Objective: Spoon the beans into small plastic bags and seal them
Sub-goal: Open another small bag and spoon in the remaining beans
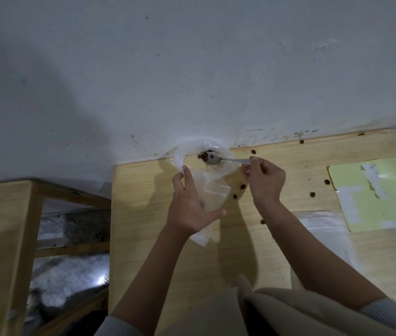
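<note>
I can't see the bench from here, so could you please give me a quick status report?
Left hand grips small clear plastic bag. Right hand pinches metal spoon holding brown beans. Loose beans scattered on wooden table.

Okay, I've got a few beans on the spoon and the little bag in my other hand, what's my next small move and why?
Probably carry the spoon back to the small bag and tip it into the mouth. The right hand holds the spoon with a few beans in its bowl, over the big bag by the wall, while the left hand grips the small bag nearby. Go slowly: loose beans already lie scattered on the table.
</note>
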Action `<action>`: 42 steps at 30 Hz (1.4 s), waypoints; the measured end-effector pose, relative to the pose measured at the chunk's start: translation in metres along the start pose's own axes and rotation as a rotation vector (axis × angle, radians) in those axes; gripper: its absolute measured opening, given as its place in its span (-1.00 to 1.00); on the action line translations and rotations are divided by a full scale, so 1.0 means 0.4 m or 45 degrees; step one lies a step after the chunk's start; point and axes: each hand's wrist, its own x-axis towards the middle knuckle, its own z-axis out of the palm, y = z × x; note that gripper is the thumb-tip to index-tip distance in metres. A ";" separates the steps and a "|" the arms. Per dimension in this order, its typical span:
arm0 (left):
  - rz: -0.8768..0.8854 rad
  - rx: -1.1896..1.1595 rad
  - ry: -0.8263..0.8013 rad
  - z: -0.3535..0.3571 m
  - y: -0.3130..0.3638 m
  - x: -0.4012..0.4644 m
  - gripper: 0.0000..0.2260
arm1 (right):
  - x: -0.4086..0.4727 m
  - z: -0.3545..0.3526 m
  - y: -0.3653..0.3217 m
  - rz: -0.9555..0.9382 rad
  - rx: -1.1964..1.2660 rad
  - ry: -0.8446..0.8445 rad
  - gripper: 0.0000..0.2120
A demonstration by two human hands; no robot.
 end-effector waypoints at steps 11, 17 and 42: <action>0.053 -0.016 -0.015 0.003 0.022 0.019 0.23 | 0.022 0.009 0.002 0.063 -0.036 -0.034 -0.82; 0.052 -0.028 0.000 -0.001 0.016 0.017 0.22 | 0.020 -0.002 0.022 0.293 0.134 -0.074 -0.87; 0.033 0.045 -0.004 0.005 0.005 -0.017 0.22 | -0.056 -0.181 -0.094 -0.341 -0.077 -0.313 -0.82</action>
